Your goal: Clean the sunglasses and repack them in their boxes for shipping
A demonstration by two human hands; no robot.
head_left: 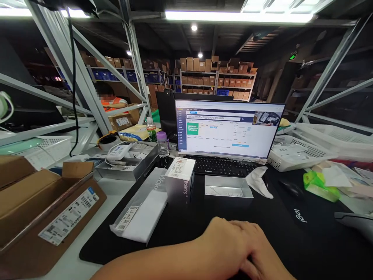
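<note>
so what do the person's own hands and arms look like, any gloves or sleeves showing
The left hand and right hand are bare, without gloves. No sleeve, watch or bracelet shows on the left forearm or right wrist within the frame. Parts of both hands are hidden, so rings can't be ruled out.

Left hand (225,235) and right hand (260,243) are clasped together over the black mat (177,221), near its front edge. Beyond them stands a silver box (176,188), upright, with a clear sleeve (150,212) lying just beside it. An open tray (224,182) lies right of the box; crumpled paper (260,182) touches its right end. Keyboard (227,167) and lit monitor (218,136) stand behind. Mouse (291,189) sits farther right on the mat. An open carton (26,241), labelled, occupies the left side. A person in orange (118,102) is visible beyond the frame.
</note>
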